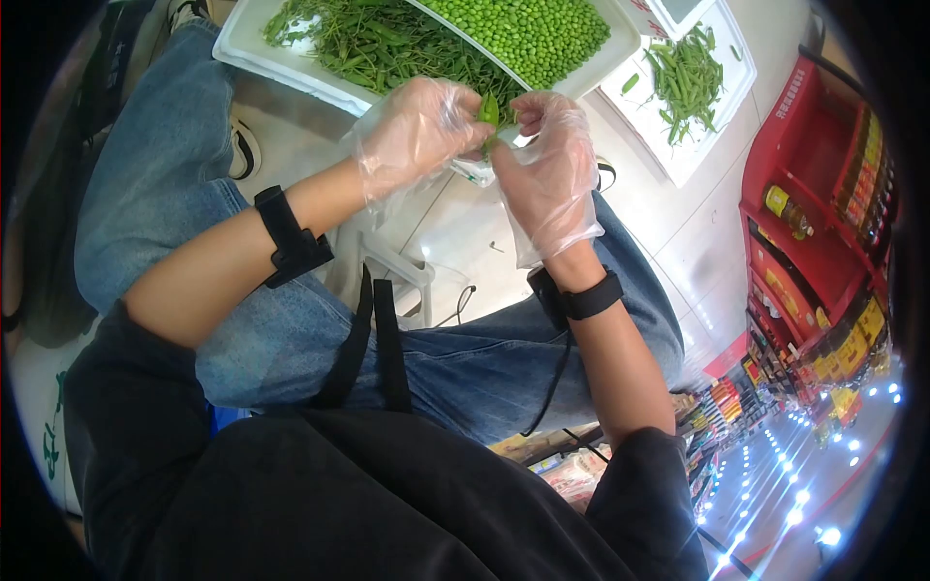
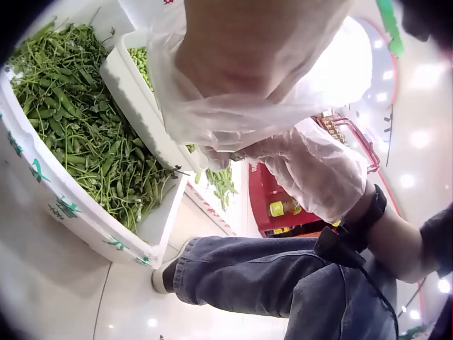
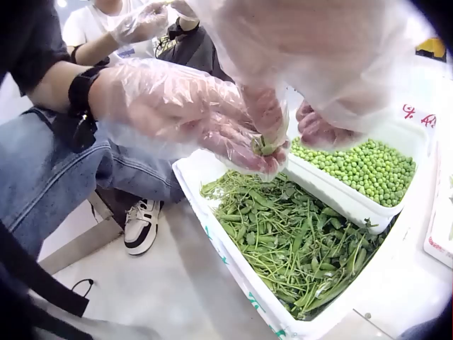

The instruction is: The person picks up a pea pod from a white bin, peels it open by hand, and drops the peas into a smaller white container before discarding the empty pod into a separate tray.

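Both hands wear clear plastic gloves and meet over the front of the tubs in the head view. My left hand [image 1: 421,126] grips a green pea pod [image 1: 489,109] between thumb and fingers. My right hand [image 1: 552,169] has its thumb against the pod's lower end, while its bent fingers stay apart from the thumb. In the right wrist view, the pod [image 3: 263,146] lies at the left fingertips, partly covered by the right thumb. The left wrist view has the pod mostly hidden behind the left hand.
A white foam box [image 1: 232,48] holds pods and stems. Beside it, a white tub [image 1: 620,44] contains shelled peas [image 3: 364,170]. Loose pods [image 1: 686,82] lie on a white foam tray [image 1: 681,167]. Red shelving [image 1: 765,145] stands right. Another gloved person [image 3: 99,28] sits nearby.
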